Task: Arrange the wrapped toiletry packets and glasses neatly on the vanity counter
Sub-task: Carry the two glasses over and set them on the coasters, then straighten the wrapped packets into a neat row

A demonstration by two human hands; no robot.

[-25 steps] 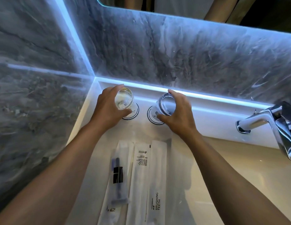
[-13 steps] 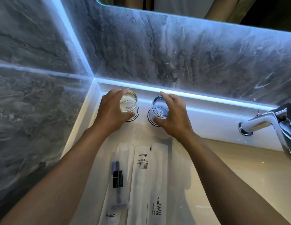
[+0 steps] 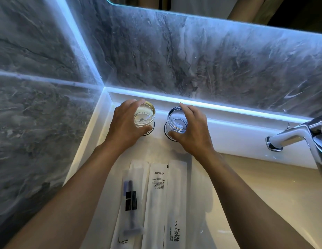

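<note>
Two hands (image 3: 127, 123) (image 3: 192, 131) grip two glasses (image 3: 145, 114) (image 3: 176, 122); four packets (image 3: 157, 198) lie below.

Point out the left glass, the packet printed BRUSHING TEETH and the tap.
left glass (image 3: 145, 114): head view, on its clear base.
BRUSHING TEETH packet (image 3: 176, 203): head view, mid-wrapper.
tap (image 3: 291, 139): head view, chrome spout.

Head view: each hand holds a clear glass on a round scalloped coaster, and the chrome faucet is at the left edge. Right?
Not quite. The head view shows the chrome faucet at the right edge, not the left. The rest holds: left hand and right hand each hold a clear glass on a round scalloped coaster.
</note>
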